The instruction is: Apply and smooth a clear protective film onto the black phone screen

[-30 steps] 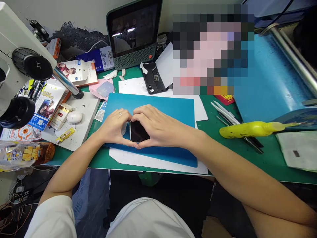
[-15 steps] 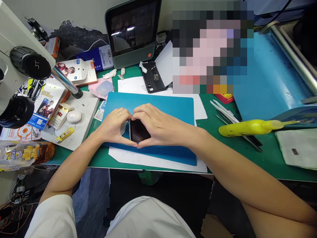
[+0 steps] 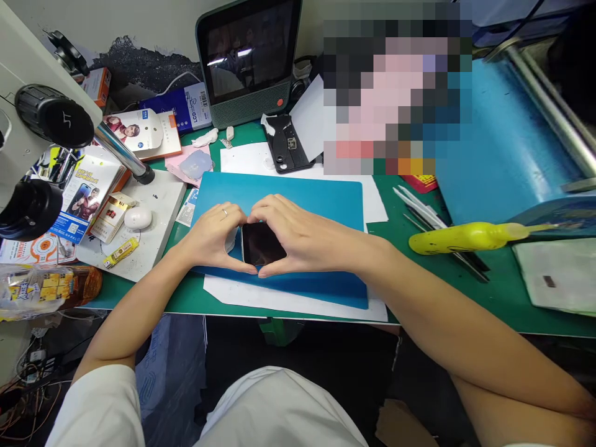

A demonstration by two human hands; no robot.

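Observation:
A smartphone (image 3: 261, 243) with a dark, glossy screen lies on the blue mat (image 3: 326, 288), ringed by both my hands. My left hand (image 3: 216, 236), with a ring on one finger, curves round its left end, fingertips at the far edge and thumb at the near edge. From the other side my right hand (image 3: 298, 239) arches over the phone's right part and hides it, its thumb along the near edge. The fingertips and thumbs of the two hands meet. A small whitish thing (image 3: 230, 240) shows beside my left palm; its kind is unclear.
Behind the mat are a black phone back housing (image 3: 288, 146) and a screen device (image 3: 246, 68). At left stands a microscope (image 3: 56, 115) on a pale base with an earbud case (image 3: 138, 217). Tweezers (image 3: 423, 211) and a yellow bottle (image 3: 465, 240) lie right.
A little more of the phone's screen shows between my hands, its right side less covered by my right hand. The whole view has shifted slightly.

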